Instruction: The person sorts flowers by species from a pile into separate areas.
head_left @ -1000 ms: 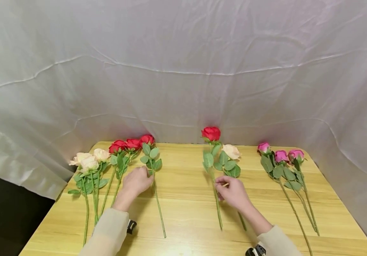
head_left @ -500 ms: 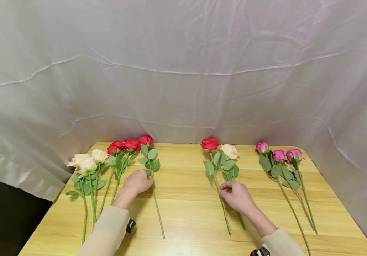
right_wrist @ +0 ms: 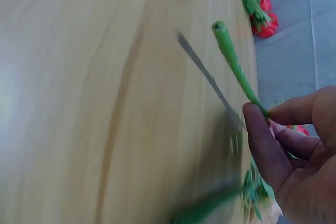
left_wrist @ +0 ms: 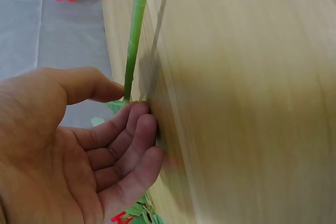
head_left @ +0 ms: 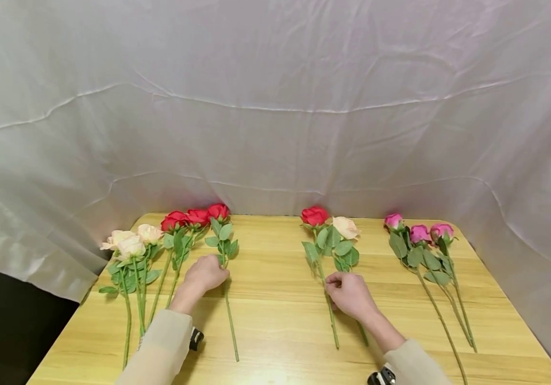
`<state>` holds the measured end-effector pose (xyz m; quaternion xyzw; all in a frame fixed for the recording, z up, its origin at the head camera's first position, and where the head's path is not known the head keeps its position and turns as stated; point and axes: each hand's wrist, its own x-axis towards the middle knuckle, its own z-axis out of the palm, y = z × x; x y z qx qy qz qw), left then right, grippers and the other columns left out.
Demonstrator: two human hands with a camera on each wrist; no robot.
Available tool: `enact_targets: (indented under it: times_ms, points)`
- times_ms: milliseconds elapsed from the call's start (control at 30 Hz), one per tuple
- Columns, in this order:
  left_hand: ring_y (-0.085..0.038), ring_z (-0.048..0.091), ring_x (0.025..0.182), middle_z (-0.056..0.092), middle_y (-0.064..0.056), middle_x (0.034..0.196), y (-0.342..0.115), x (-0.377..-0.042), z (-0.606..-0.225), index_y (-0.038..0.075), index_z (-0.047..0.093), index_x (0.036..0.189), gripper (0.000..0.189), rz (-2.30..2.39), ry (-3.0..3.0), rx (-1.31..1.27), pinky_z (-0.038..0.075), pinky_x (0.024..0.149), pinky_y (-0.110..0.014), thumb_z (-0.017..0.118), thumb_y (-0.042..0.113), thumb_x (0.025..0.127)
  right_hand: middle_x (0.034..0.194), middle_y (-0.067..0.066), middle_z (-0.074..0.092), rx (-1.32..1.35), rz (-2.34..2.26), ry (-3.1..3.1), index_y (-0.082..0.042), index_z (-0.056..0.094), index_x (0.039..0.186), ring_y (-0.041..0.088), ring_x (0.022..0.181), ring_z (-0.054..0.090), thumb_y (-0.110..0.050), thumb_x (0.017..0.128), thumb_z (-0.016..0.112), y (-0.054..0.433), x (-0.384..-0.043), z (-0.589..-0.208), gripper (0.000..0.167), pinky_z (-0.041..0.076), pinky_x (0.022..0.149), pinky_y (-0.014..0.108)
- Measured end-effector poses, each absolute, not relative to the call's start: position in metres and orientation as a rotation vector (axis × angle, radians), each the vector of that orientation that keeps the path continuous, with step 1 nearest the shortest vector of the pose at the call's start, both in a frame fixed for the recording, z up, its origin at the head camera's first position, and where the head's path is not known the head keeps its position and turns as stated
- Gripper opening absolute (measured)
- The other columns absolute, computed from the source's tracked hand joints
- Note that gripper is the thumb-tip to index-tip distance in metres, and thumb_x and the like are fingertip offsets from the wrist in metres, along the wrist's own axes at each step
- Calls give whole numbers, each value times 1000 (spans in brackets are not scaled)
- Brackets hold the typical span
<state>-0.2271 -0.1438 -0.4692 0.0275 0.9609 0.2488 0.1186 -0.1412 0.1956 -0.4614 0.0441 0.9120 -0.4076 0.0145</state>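
Note:
In the head view my left hand (head_left: 206, 274) pinches the green stem of a red rose (head_left: 218, 212), just below its leaves. The left wrist view shows that stem (left_wrist: 136, 30) between thumb and index finger, the other fingers curled loosely beneath. My right hand (head_left: 350, 294) holds another red rose (head_left: 315, 216) by its stem, at mid-length. Its cut end (right_wrist: 222, 32) stands off the tabletop with a shadow alongside, in the right wrist view. A cream rose (head_left: 346, 228) lies right beside this red one, its stem passing partly under my right hand.
Cream roses (head_left: 131, 247) and more red roses (head_left: 174, 220) lie at the left of the wooden table (head_left: 275, 310). Three magenta roses (head_left: 419, 233) lie at the right, stems toward me. A grey curtain (head_left: 265, 144) hangs behind the table's far edge.
The right-hand red rose has come down toward me, and its stem end swung right, then partly back left. The left-hand rose's lower stem has shifted left, while that hand stays nearly in place.

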Motion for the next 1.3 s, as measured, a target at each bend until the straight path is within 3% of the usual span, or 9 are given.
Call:
enact_targets:
  times_ms: [300,567,767,933,1167,1300]
  points:
    - [-13,33,49,34,4,52,-144,-228,-472,19,41,54,42,852,2790,39,32,49,-28,62,17,90,75,8,68,80,-1477,2641,5,73,105,16,52,65,0,96,64,156,-158,-473,14,59,52,31]
    - [-12,41,45,44,3,48,-145,-227,-471,19,43,51,41,912,2776,15,34,47,-25,62,12,87,75,10,68,18,-1518,2537,7,71,105,14,52,65,-3,97,65,124,-167,-474,14,59,53,29]
    - [-15,53,47,59,-3,51,-146,-225,-470,18,45,50,41,971,2753,13,37,48,-26,62,10,87,73,9,69,-9,-1504,2544,6,71,97,13,50,64,-1,94,66,110,-169,-476,9,59,51,29]
    - [-19,64,51,50,0,49,-148,-224,-470,18,44,52,42,1064,2720,-2,46,51,-26,62,7,88,70,6,68,13,-1452,2594,3,71,95,13,49,63,-2,94,67,107,-170,-479,6,57,49,28]
    - [-20,68,55,64,-10,64,-151,-221,-470,16,46,57,41,1196,2636,-50,59,59,-29,62,4,93,68,4,68,-3,-1431,2632,1,71,95,13,48,63,-4,94,69,107,-171,-483,6,56,47,28]
    - [-22,70,60,65,-13,75,-153,-219,-470,10,55,66,29,1265,2589,-77,61,62,-32,60,2,94,74,3,70,-11,-1427,2657,1,71,99,15,49,65,-9,95,71,110,-169,-484,11,55,47,27]
